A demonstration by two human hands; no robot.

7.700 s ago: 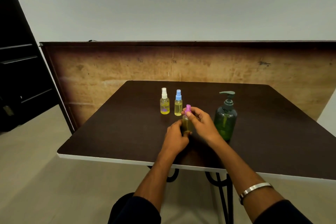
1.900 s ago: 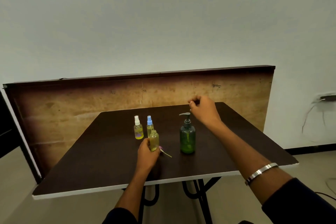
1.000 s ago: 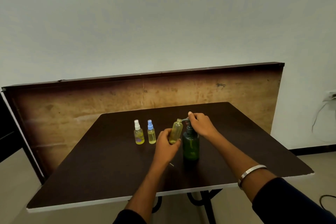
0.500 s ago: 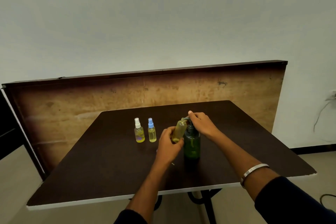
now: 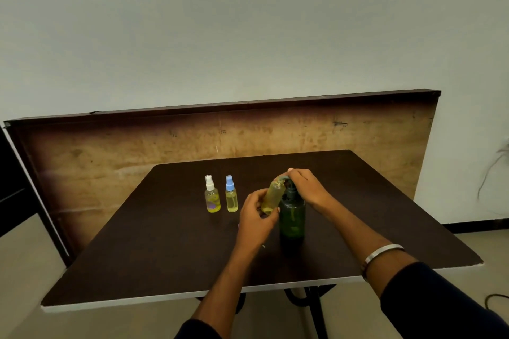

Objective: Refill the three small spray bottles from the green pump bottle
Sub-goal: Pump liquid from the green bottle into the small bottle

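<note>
The left hand gripped an uncapped spray bottle, tilted with its mouth at the spout of the green pump bottle, whose pump head the right hand gripped; this looked like the first fill. The white-capped bottle and blue-capped bottle stood capped, apparently still waiting. The dark counter stood before a wooden board and pale wall.
</note>
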